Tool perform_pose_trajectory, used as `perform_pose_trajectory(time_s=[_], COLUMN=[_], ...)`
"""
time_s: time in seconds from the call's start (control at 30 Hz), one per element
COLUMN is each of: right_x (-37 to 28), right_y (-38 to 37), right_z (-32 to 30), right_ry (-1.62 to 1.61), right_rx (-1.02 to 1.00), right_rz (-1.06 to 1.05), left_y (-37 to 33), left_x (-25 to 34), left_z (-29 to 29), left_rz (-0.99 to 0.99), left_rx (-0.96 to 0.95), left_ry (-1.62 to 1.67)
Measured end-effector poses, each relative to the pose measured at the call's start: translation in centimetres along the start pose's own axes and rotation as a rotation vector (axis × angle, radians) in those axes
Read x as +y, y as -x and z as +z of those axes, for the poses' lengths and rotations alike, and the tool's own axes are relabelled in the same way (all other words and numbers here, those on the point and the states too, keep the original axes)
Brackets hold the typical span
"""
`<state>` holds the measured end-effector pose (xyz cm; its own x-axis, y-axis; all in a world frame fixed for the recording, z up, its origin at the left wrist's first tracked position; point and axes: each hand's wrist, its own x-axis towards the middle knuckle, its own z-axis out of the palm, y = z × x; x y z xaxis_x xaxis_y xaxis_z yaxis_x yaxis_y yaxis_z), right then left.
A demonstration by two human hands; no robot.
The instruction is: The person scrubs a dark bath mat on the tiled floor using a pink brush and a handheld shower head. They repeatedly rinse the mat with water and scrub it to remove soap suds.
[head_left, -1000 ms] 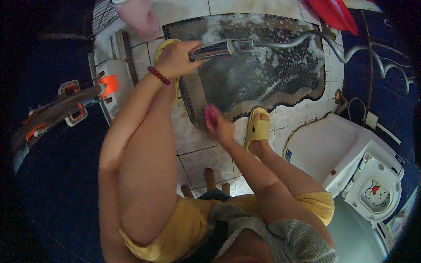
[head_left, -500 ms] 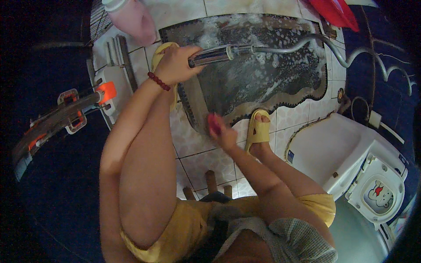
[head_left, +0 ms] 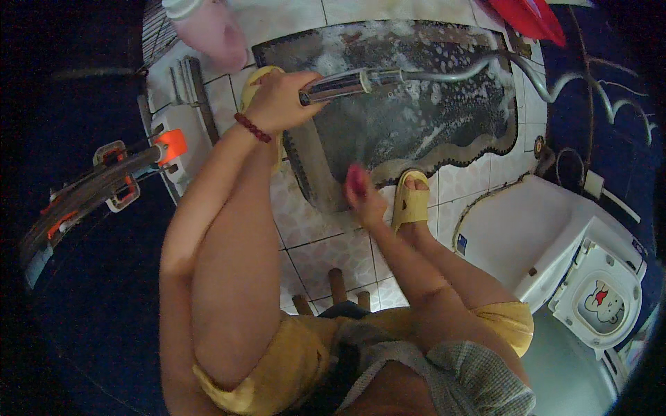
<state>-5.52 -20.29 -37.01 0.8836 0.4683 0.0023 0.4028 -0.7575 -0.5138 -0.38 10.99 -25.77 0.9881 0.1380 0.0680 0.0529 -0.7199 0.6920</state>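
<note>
My left hand (head_left: 281,102) is closed around a handheld shower head (head_left: 336,86) with a see-through handle. A grey hose (head_left: 458,73) runs from it to the right wall. Beneath lies a dark grey floor mat (head_left: 423,114) with a wavy border, wet and streaked with white suds. In my right hand (head_left: 369,209), closed and blurred, is a small pink scrubbing brush (head_left: 356,182). It is held over the mat's near edge, left of my right slipper (head_left: 412,201). Whether its bristles touch the mat I cannot tell.
A pink plastic container (head_left: 214,40) stands at the far left and a red basin (head_left: 531,19) at the far right. A mop with orange parts (head_left: 170,147) leans at left. At right are a white fixture (head_left: 499,225) and a toilet lid (head_left: 598,301). Stool legs (head_left: 336,283) show below me.
My right hand has moved a little right and away from me with the brush. My left hand keeps the shower head in nearly the same place.
</note>
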Motion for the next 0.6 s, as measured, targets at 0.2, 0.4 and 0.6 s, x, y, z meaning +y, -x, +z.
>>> perform_pose_trajectory(time_s=[0.2, 0.4, 0.6], right_x=[2.8, 0.9, -4.9], right_y=[-12.7, 3.2, -5.9], right_z=[0.0, 0.9, -4.7], right_ry=[0.104, 0.080, -0.004], right_rx=[0.274, -0.128, 0.256], right_rz=[0.530, 0.298, -0.174], left_y=[-0.4, -0.8, -0.3], left_x=[-0.6, 0.4, 0.1], left_z=[0.3, 0.8, 0.6], left_rz=[-0.019, 0.023, -0.043], left_rx=[0.016, 0.070, -0.019], left_ry=[0.089, 0.045, 0.078])
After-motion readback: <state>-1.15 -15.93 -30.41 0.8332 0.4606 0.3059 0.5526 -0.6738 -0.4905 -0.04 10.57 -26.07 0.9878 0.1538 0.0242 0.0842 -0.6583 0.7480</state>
